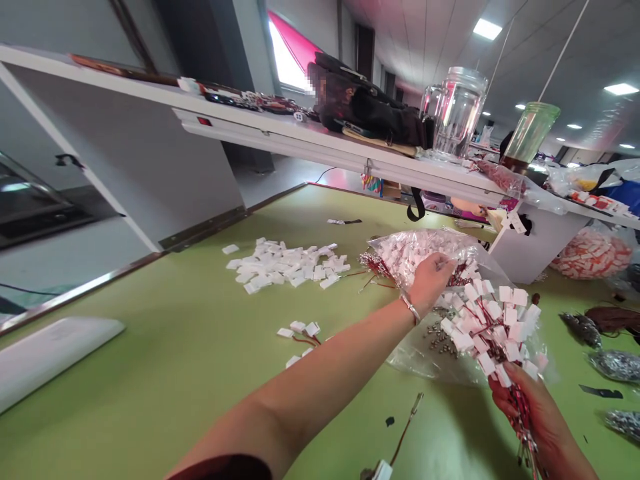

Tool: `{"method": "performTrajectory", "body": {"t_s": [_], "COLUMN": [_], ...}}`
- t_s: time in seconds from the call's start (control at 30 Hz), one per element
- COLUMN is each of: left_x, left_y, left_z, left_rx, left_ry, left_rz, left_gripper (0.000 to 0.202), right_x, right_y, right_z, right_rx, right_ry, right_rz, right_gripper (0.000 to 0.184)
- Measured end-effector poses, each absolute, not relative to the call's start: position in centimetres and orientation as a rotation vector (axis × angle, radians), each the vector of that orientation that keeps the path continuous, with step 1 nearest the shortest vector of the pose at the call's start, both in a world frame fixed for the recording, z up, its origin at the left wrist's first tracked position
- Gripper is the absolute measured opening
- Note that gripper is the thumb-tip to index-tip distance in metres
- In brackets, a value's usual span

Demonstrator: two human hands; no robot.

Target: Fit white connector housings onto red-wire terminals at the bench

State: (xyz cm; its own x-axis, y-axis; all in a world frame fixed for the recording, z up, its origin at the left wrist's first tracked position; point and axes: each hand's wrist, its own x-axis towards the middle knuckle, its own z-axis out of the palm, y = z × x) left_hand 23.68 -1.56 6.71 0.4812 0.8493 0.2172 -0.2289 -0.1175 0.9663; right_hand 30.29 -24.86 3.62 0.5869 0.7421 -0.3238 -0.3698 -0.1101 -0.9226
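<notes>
My left hand [429, 280], a bangle on its wrist, reaches across the green table [165, 347] into a clear plastic bag [425, 360] full of red wires with white connectors. Its fingers curl on the connectors at the bag's mouth. My right hand [533, 413] is closed round a bundle of red wires with white connectors [493, 327], which fans upward beside the bag. A pile of loose white connectors [285, 265] lies on the table to the left, apart from both hands.
A few wired connectors [303, 330] lie near my forearm. A white shelf [300, 137] overhead carries a dark bag [367, 103], a glass jar [457, 113] and a green cup [530, 133]. Silver bags [615, 363] lie at right, a white tray [50, 350] at left.
</notes>
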Motion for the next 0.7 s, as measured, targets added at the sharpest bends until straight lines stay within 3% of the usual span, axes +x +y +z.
{"method": "performTrajectory", "body": {"t_s": [0.37, 0.57, 0.7], "left_x": [18.9, 16.2, 15.4], "left_y": [-1.7, -0.6, -1.6], "left_z": [6.1, 4.4, 3.5], "left_rx": [1.705, 1.950, 2.101], "left_ry": [0.386, 0.278, 0.363], "left_rz": [1.053, 0.994, 1.058], "left_gripper": [0.051, 0.044, 0.035], "right_x": [30.7, 33.2, 35.6], "right_y": [-21.1, -18.3, -15.5], "right_z": [3.6, 6.3, 8.5], "right_rx": [-1.291, -1.359, -1.391], "right_ry": [-0.368, -0.370, -0.401], "right_rz": [1.409, 1.526, 1.326], "right_gripper": [0.039, 0.037, 0.031]}}
